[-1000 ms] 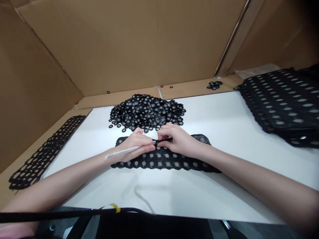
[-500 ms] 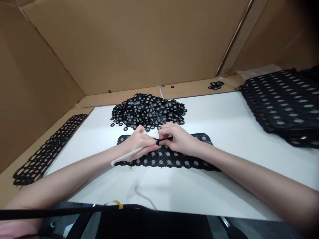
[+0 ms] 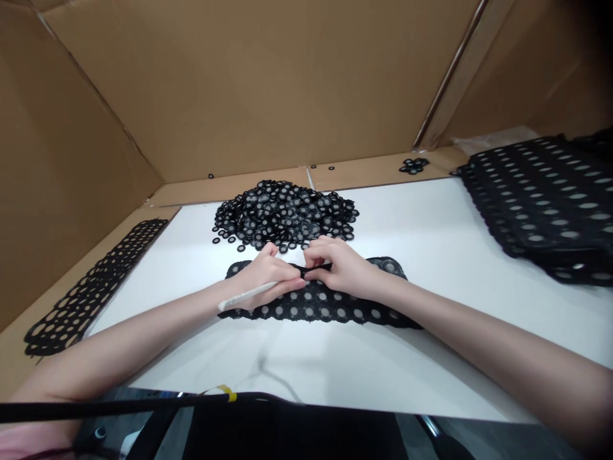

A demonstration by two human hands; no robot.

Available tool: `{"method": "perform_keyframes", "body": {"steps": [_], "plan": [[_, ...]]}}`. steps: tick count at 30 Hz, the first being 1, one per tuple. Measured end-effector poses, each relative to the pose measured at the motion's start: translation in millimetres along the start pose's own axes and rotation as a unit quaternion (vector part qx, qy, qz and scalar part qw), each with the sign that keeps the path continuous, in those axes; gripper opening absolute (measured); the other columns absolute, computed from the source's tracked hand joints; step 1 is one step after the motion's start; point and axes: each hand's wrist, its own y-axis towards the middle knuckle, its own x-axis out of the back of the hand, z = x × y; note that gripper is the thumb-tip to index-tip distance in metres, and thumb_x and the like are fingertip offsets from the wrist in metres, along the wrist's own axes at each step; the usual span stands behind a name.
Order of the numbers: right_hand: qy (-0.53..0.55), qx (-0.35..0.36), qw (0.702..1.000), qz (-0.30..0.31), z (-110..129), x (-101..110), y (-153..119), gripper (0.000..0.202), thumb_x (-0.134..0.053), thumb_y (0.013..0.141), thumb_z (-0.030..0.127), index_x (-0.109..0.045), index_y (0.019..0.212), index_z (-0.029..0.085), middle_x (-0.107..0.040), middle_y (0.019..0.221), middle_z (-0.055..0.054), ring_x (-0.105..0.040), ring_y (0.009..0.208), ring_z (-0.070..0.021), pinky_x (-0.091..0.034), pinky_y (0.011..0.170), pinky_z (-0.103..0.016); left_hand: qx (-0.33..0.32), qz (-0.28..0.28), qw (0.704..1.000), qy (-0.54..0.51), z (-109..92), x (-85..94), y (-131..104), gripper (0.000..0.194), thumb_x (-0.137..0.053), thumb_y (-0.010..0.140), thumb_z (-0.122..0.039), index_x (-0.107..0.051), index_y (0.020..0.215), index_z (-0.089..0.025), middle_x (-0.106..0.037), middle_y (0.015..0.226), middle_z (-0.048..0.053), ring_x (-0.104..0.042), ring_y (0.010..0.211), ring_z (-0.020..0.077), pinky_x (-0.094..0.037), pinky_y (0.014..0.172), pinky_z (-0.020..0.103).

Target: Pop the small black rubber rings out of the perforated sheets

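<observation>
A black mesh strip with rows of round holes (image 3: pixel 325 312) lies across the white board in front of me. My left hand (image 3: pixel 271 279) pinches its raised upper edge near the middle, and a thin white tool (image 3: pixel 246 295) also rests in that hand, pointing back toward the wrist. Close beside it, my right hand (image 3: pixel 338 265) has fingers closed on the same edge. Fingertips of both hands almost meet, and they hide the exact spot between them. Just behind the hands is a heap of small black rings (image 3: pixel 287 207).
Along the left edge lies a long black mesh strip (image 3: pixel 96 281). A stack of black perforated sheets (image 3: pixel 550 198) sits at the right. Several joined rings (image 3: pixel 414 166) lie at the back by the cardboard wall (image 3: pixel 287 83). A black cable (image 3: pixel 143 407) crosses the near edge.
The white tool has tilted slightly in my left hand, its rear end shifting a little to the right and up. Both hands stay in nearly the same place.
</observation>
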Motion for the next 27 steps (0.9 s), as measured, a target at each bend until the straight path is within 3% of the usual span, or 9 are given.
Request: {"method": "perform_keyframes", "body": {"steps": [11,14,17,22,27], "plan": [[-0.025,-0.023,0.999,0.015,0.8,2.6,-1.6,0.019,-0.065,0.077,0.015,-0.051,0.065,0.018,-0.057,0.071,-0.001,-0.049,0.079,-0.0174,-0.033,0.072,-0.029,0.027,0.015,0.999,-0.036,1.5,0.2,-1.0,0.045,-0.029,0.102,-0.037,-0.034,0.063,-0.014,-0.040,0.058,-0.007,-0.026,0.056,0.0085,-0.020,0.078,0.034],[-0.043,-0.033,0.998,0.041,3.0,8.0,-3.2,0.015,-0.069,0.078,0.027,-0.056,0.077,0.019,-0.062,0.081,-0.003,-0.051,0.086,-0.0208,-0.033,0.077,-0.033,0.056,0.000,0.996,-0.073,3.9,3.6,-3.4,0.047,-0.028,0.101,-0.039,-0.040,0.062,-0.015,-0.044,0.057,-0.006,-0.028,0.059,0.0100,-0.023,0.079,0.033],[-0.054,-0.040,0.996,0.062,6.7,12.4,-4.2,0.023,-0.073,0.075,0.034,-0.058,0.085,0.020,-0.062,0.086,-0.004,-0.052,0.090,-0.0230,-0.034,0.082,-0.036,0.070,-0.036,0.993,-0.093,4.7,7.9,-7.4,0.051,-0.028,0.100,-0.041,-0.042,0.058,-0.015,-0.047,0.055,-0.005,-0.030,0.058,0.0104,-0.026,0.078,0.032],[-0.071,-0.076,0.993,0.062,14.4,12.7,-4.3,0.027,-0.077,0.071,0.031,-0.059,0.088,0.019,-0.060,0.085,-0.004,-0.053,0.088,-0.0228,-0.036,0.083,-0.036,0.008,-0.090,0.995,-0.035,-0.6,6.7,-14.6,0.050,-0.026,0.101,-0.039,-0.043,0.060,-0.016,-0.047,0.054,-0.003,-0.034,0.054,0.0095,-0.029,0.077,0.034],[-0.081,-0.079,0.991,0.071,16.9,11.0,-5.4,0.018,-0.073,0.074,0.027,-0.058,0.081,0.019,-0.059,0.083,-0.005,-0.052,0.087,-0.0230,-0.036,0.079,-0.035,-0.077,-0.103,0.992,-0.007,-6.3,-4.9,-14.7,0.044,-0.031,0.100,-0.034,-0.043,0.061,-0.017,-0.044,0.054,-0.001,-0.035,0.052,0.0115,-0.031,0.060,0.030]]}}
